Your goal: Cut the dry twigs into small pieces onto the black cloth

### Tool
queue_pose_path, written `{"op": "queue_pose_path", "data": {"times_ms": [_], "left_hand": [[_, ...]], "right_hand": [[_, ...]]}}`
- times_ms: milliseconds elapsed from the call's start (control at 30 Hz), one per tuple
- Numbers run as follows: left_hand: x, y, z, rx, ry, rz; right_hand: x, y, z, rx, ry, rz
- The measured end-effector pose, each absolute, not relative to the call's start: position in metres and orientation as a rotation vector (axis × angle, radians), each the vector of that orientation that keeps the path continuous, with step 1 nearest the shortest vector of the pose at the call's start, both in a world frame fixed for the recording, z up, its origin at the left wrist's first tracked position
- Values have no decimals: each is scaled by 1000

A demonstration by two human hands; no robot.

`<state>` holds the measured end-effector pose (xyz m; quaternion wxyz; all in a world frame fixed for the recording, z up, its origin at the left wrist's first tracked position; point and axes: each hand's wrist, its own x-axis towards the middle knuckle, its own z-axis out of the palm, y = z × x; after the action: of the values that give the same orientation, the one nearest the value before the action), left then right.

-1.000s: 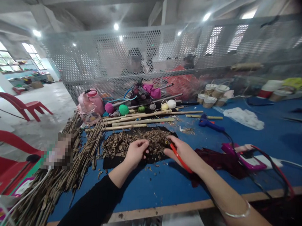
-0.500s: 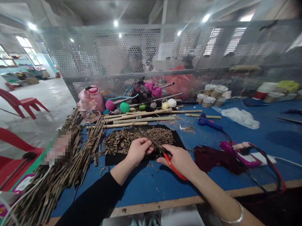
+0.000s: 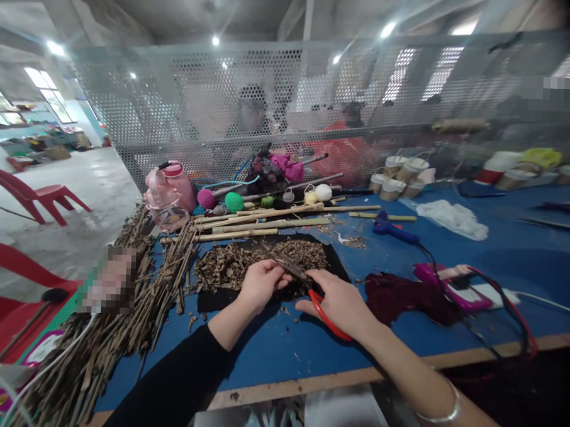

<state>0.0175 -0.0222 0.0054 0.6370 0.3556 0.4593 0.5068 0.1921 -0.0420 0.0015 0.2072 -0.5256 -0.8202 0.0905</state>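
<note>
My right hand grips a pair of scissors by the red handles, blades slanting up and left. Close to the blades, my left hand is closed with thumb and fingertips pinched together. What it pinches is too small to make out. Both hands are over the near edge of a pile of dry brown plant bits, spread on a black cloth. Small crumbs of it lie on the blue table below my hands.
Bundled dry sticks cover the left side. Behind the pile are bamboo lengths, yarn balls and a pink jug. To the right lie a blue glue gun, dark red cloth and a corded power strip. A mesh screen stands behind.
The view has shifted very slightly. Both hands stay in nearly the same place, the right still on the scissors, whose blades have moved a little near my left fingertips.
</note>
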Motion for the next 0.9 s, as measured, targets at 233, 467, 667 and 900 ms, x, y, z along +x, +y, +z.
{"op": "queue_pose_path", "data": {"times_ms": [233, 467, 667, 900], "left_hand": [[19, -25, 7, 727, 1035, 1107], [16, -17, 7, 756, 1092, 1105], [10, -11, -1, 1120, 1289, 1070], [4, -11, -6, 1512, 1476, 1120]], "right_hand": [[192, -42, 2, -1496, -2284, 133], [195, -34, 10, -1569, -2299, 278], [216, -20, 44, -1473, -2439, 629], [235, -14, 70, -1479, -2496, 685]]}}
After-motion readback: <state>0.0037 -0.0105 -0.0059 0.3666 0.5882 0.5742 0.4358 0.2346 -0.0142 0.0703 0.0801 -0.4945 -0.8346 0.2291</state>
